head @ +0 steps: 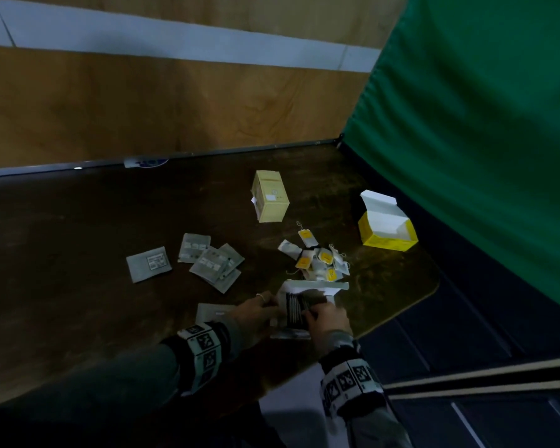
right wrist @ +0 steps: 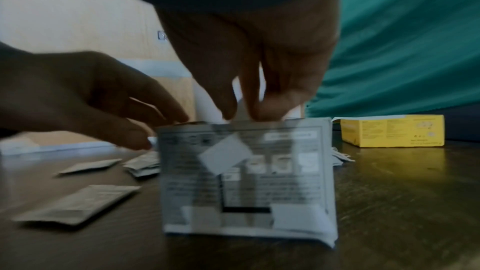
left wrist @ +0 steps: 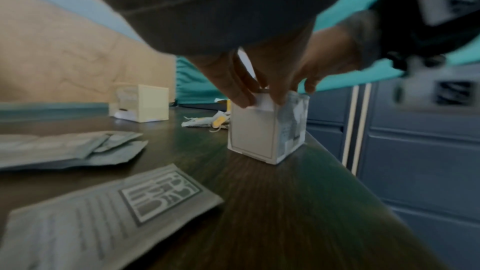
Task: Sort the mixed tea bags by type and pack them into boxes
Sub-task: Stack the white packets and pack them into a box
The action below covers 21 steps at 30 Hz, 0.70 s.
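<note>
A grey printed tea box (head: 299,313) stands open near the table's front edge, with several grey sachets upright inside it. My left hand (head: 269,305) holds the box's left rim and white flap (left wrist: 262,103) between thumb and fingers. My right hand (head: 311,313) reaches into the box mouth from above, its fingertips (right wrist: 226,110) pinched on a sachet there. Loose grey sachets (head: 215,261) lie to the left, and one (head: 212,313) lies just beside my left hand. A heap of yellow-tagged tea bags (head: 317,260) lies just behind the box.
A pale yellow box (head: 270,196) stands at the table's back centre. A bright yellow box (head: 387,232) with its lid up stands at the right, near the green curtain (head: 482,124). The table's rounded right edge (head: 429,294) is close to my right hand.
</note>
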### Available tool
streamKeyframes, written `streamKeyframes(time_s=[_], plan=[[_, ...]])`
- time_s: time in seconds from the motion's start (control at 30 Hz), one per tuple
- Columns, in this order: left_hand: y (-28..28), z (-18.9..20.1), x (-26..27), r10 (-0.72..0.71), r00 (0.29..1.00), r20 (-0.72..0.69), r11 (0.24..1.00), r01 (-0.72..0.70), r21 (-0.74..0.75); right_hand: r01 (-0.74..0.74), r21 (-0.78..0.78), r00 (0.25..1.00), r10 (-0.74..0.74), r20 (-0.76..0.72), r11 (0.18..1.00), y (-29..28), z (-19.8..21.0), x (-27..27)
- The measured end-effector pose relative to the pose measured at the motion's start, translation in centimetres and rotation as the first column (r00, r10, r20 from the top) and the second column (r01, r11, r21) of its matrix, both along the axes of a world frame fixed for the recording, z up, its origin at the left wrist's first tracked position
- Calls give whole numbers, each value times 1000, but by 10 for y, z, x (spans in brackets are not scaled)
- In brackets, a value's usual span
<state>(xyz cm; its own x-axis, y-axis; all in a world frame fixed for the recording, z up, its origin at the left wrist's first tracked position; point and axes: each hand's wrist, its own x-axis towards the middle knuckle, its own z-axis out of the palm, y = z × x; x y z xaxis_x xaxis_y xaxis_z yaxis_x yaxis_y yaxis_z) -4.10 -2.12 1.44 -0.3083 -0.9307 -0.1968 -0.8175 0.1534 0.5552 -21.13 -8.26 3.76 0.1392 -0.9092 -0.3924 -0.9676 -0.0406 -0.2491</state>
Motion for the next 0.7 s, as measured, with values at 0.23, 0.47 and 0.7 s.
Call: streamKeyframes(time_s=[0.23, 0.47, 0.7], plan=[[-21, 6, 43, 196, 980, 27, 977, -198, 81, -332, -291, 848, 419, 325, 897, 55, -13, 2], [-45, -27, 100, 152, 878, 453, 929, -284, 237, -569, 107, 807, 530, 261, 815, 81, -54, 10], [-47, -22, 96, 185, 886, 424, 934, -293, 206, -524, 119, 833, 479, 275, 843, 78, -55, 17]])
